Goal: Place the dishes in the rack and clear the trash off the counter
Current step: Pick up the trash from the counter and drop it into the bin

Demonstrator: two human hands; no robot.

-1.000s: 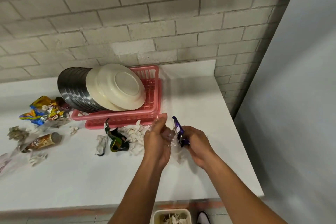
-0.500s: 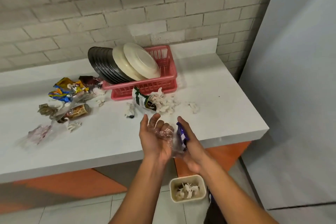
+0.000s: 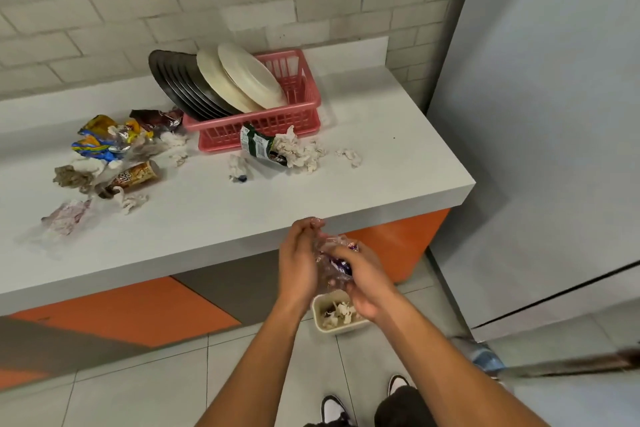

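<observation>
Light's soft and even, fairly bright, seems to come from overhead. Shadows are faint: a soft one on the worktop (image 3: pixel 346 191) right of the rack (image 3: pixel 304 107), darker under the overhang. The wide lens bends the wall (image 3: pixel 138 10) bricks and the worktop edge. Left hand (image 3: pixel 298 253), right hand (image 3: pixel 367 274) and wrapper (image 3: pixel 334 253) look a bit smeared. The dark streak (image 3: pixel 571 366) bottom right is pure motion blur.

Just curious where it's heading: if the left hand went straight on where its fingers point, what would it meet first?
Probably the front edge of the white counter: the left hand, gripping a crumpled wrapper, points its fingers toward it. Depth is unclear, so it might pass just above.
</observation>
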